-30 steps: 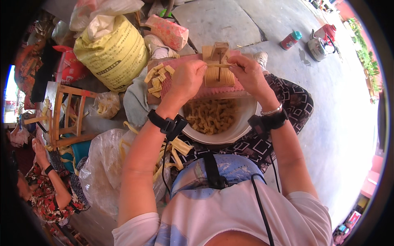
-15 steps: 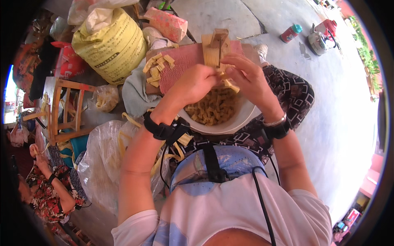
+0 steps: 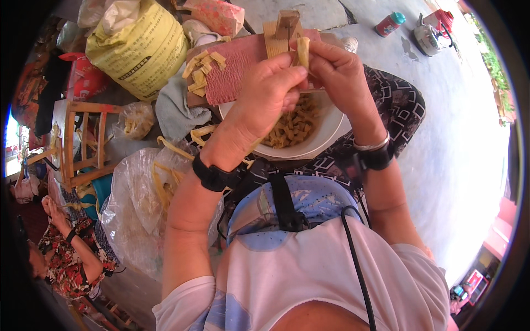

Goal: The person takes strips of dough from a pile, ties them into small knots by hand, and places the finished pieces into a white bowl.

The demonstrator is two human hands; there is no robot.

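Note:
A pale yellow strip (image 3: pixel 302 51), folded or rolled and much like bean curd skin, stands upright between my two hands. My left hand (image 3: pixel 269 88) is closed around its lower part. My right hand (image 3: pixel 338 65) pinches at its side with thumb and fingers. Below the hands sits a white basin (image 3: pixel 331 124) with many small knotted yellow pieces (image 3: pixel 295 128) in it. Just beyond my fingers a wooden block with an upright post (image 3: pixel 286 26) stands on a board covered by a pink cloth (image 3: pixel 234 71). Short yellow pieces (image 3: pixel 203 70) lie on the cloth's left end.
A clear plastic bag (image 3: pixel 138 209) with long yellow strips lies at my left. Behind it are a wooden chair (image 3: pixel 88 143) and a full yellow sack (image 3: pixel 138 49). Another person (image 3: pixel 74 251) sits at far left. A bottle (image 3: pixel 390 25) and kettle (image 3: pixel 433 36) stand at upper right.
Both hands have risen and moved away from the basin, lifting the strip, which now points up between them. The view has shifted slightly.

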